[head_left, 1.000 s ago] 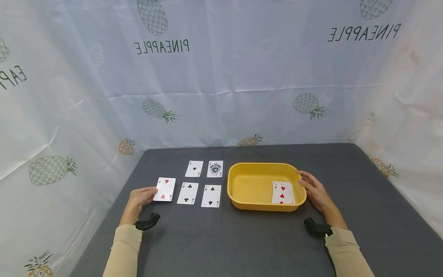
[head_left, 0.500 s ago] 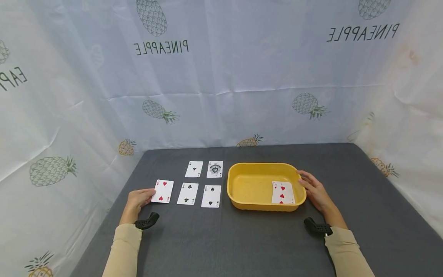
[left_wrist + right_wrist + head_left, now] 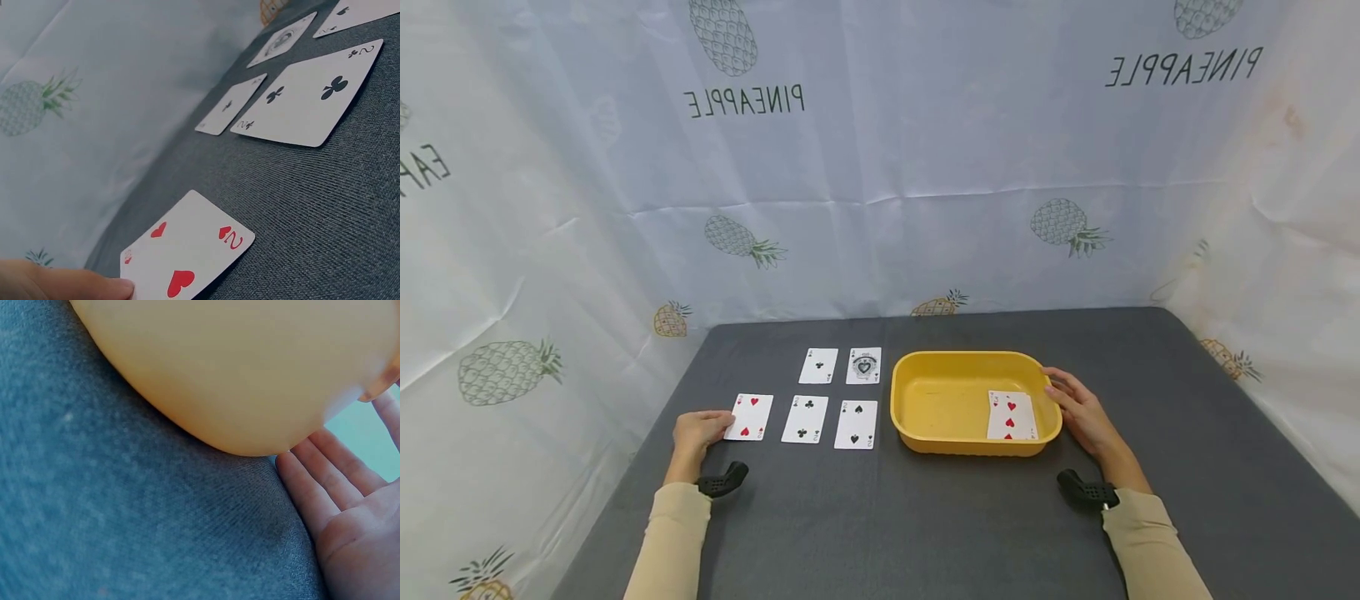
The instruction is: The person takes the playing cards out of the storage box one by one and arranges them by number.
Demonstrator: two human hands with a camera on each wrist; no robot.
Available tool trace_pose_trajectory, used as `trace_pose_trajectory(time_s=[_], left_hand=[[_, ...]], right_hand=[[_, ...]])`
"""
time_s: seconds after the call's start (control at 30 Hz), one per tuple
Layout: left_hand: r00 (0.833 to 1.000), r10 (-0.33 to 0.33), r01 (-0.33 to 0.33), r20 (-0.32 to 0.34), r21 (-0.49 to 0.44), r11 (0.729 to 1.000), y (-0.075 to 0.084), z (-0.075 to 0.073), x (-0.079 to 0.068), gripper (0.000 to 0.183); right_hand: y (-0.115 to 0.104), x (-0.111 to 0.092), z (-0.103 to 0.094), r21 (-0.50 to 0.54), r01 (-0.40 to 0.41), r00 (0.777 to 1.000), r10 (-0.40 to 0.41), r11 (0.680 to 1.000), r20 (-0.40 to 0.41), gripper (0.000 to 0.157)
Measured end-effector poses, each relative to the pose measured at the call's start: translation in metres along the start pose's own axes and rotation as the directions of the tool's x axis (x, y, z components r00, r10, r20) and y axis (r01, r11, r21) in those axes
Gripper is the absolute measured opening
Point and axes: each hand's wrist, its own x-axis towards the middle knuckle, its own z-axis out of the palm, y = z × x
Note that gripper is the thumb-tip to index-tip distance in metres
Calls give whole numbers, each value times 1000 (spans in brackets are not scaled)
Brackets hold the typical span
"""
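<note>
My left hand pinches the two of hearts by its left edge, low over the table. In the left wrist view a fingertip lies on the edge of that playing card. To its right the two of clubs and two of spades lie face up, with an ace of clubs and an ace of spades behind them. My right hand holds the right end of a yellow tray, thumb at the rim and fingers along the outside. A heart card lies inside.
Everything stands on a dark grey tabletop. A white pineapple-print curtain hangs behind the table and along both sides. A black wrist device sits on the left wrist, and another black device on the right.
The left hand has brought the two of hearts slightly left and toward me, lower to the table. My right hand and the tray have stayed in place.
</note>
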Motion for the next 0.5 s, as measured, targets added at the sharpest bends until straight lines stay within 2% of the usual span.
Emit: trace_pose_trajectory(time_s=[0.1,0.27,0.33,0.5], left_hand=[[999,30,-28,-44,28,999,1,2,-2,30],[985,116,-95,-127,160,982,2,5,-5,25],[979,146,-116,-139,205,972,2,6,-5,24],[977,165,-131,-132,235,963,2,8,-5,25]], right_hand=[[0,0,1,9,7,1000,-7,1000,-1,38],[1,0,1,24,17,1000,-17,1000,16,37],[2,0,1,35,26,999,-26,999,23,36],[2,0,0,48,41,999,-43,998,23,36]])
